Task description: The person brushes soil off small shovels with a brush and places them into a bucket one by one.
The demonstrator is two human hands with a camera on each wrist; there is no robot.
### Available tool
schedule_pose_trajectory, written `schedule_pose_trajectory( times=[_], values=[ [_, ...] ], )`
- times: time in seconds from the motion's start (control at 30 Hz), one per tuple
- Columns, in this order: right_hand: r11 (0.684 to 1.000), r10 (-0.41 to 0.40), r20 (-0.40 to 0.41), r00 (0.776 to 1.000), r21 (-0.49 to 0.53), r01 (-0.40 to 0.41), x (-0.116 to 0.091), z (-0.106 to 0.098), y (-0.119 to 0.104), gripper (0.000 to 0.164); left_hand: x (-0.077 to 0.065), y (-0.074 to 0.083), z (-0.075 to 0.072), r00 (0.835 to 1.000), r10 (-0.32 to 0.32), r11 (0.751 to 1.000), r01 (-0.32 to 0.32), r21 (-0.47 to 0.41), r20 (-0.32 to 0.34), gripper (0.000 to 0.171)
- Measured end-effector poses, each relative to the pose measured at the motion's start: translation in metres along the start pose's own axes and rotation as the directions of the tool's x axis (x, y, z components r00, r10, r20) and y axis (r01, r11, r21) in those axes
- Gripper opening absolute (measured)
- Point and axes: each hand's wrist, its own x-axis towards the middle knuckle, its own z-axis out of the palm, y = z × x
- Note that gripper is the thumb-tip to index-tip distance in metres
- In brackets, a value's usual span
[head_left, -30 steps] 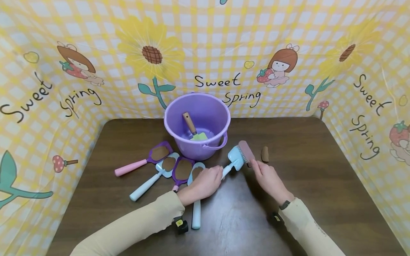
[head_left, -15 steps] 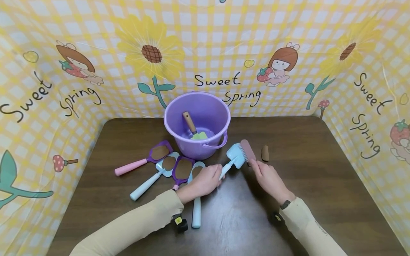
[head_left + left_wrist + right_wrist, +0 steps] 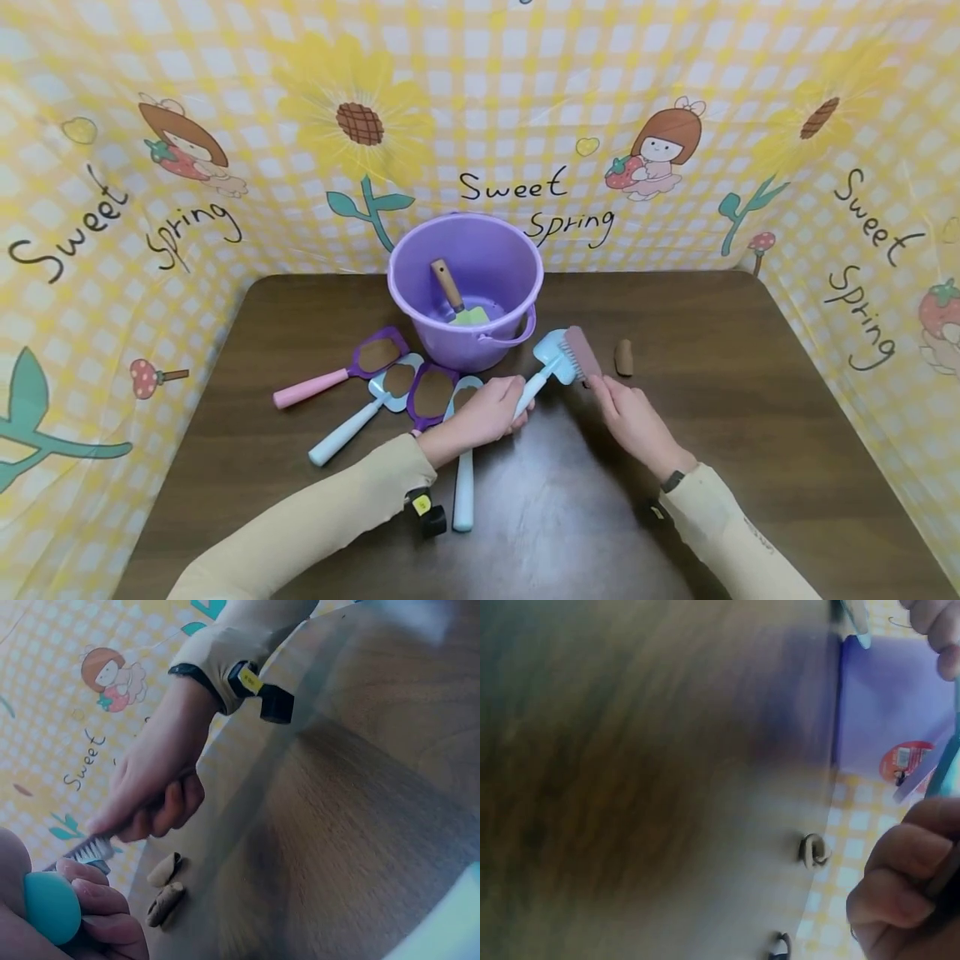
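My left hand (image 3: 491, 414) grips the handle of a light-blue toy shovel (image 3: 551, 354), its blade raised toward the right. The rounded handle end (image 3: 52, 907) pokes out of the left fist in the left wrist view. My right hand (image 3: 633, 421) holds a pink brush (image 3: 582, 352) by its lower end, thumb along it. Its pale bristles face left, right at the shovel's blade. In the right wrist view, curled right-hand fingers (image 3: 900, 877) hide most of the brush.
A purple bucket (image 3: 472, 346) stands behind, with a wooden-handled green shovel (image 3: 448, 286) inside. Several purple and blue shovels with brown-centred blades, including a pink-handled one (image 3: 311, 388), lie left. Two curled brown pieces (image 3: 165, 904) lie beyond the hands. Patterned cloth surrounds the table (image 3: 750, 367).
The shovel's blade has risen and turned slightly, and the brush has shifted a little against it. Both hands keep their hold. The whole head view has moved slightly.
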Motion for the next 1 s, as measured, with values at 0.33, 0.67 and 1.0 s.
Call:
schedule_pose_trajectory(
  times=[0.33,0.67,1.0],
  values=[
    [1.000,-0.008,0.005,1.000,-0.017,0.008,0.004,-0.003,-0.002,0.034,0.001,-0.002,0.002,0.998,0.058,0.983,-0.054,0.178,-0.017,0.049],
    [0.995,0.059,0.006,0.998,-0.082,-0.058,0.005,-0.005,0.000,0.041,-0.001,-0.004,0.004,0.996,0.079,0.962,-0.069,0.264,-0.031,0.046],
    [0.986,0.108,0.114,0.988,0.116,-0.121,0.001,-0.003,0.003,0.050,0.001,-0.005,0.004,0.992,0.121,0.971,-0.109,0.212,-0.042,0.045]
  ],
)
